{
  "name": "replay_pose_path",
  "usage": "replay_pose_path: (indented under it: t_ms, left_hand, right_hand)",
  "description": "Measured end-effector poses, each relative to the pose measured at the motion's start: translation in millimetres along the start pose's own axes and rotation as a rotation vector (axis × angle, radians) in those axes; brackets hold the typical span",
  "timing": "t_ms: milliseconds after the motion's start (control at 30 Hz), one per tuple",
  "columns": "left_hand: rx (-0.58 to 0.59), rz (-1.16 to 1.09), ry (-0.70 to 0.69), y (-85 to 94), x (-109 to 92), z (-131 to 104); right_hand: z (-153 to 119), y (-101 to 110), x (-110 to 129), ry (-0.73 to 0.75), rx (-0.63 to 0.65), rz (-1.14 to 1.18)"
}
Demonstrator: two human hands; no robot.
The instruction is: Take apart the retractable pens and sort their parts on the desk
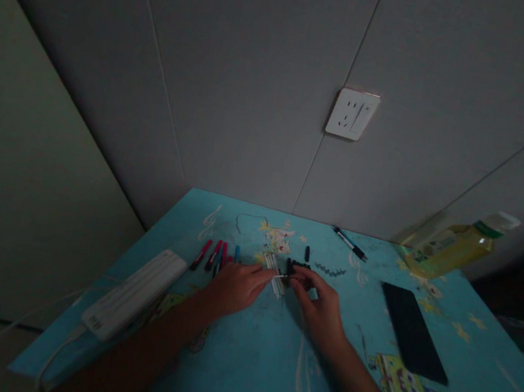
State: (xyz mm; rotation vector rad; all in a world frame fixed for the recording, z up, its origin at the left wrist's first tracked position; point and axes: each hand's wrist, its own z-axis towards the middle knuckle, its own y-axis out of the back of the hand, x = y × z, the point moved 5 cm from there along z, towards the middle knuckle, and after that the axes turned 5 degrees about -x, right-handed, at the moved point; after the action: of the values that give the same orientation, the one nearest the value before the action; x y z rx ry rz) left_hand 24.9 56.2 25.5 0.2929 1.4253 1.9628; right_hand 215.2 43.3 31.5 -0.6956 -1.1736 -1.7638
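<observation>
My left hand [239,284] and my right hand [321,308] meet over the middle of the table. Between their fingertips runs a thin white stick [281,276], which looks like a pen refill, with a dark end at the right fingers. Left fingers pinch its pale end; right thumb and index finger close on the dark end. Beneath it lie several similar white sticks [272,262] side by side. Several short black pieces [289,265] sit by the right fingertips, partly hidden. Left of my left hand, several pink-and-black pens [214,255] and a blue one [237,253] lie in a row.
A white power strip [137,292] lies at the left edge, its cable hanging off. A dark phone-like slab [413,331] rests at right, near a bottle of yellow liquid [455,248]. Farther back are a pen [350,243], a black cap [307,253] and small dark pieces [329,271].
</observation>
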Motion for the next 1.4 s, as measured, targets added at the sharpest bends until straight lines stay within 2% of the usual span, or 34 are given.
replay_pose_path:
  t_ms: [600,900,1133,1233,1333,1400]
  left_hand:
    - [0.009,0.007,-0.025,-3.9,-2,-1]
    - [0.028,0.012,-0.072,-1.3,-5,0]
    - [0.076,0.018,-0.168,-3.4,-11,-2]
    - [0.076,-0.007,-0.176,-6.5,-12,-3]
    - [0.096,0.014,-0.141,-9.4,-12,-2]
    - [0.096,0.038,-0.099,-9.1,-10,-1]
  right_hand:
    - [0,2,1,-0.014,-0.036,0.004]
    - [-2,-3,0,0.008,0.017,0.001]
    - [-9,-18,2,-0.012,0.225,0.049]
    - [-12,-23,7,-0.016,0.268,0.042]
    - [-9,-19,14,-0.003,0.319,0.015]
    - [-3,-9,13,-0.008,0.29,-0.05]
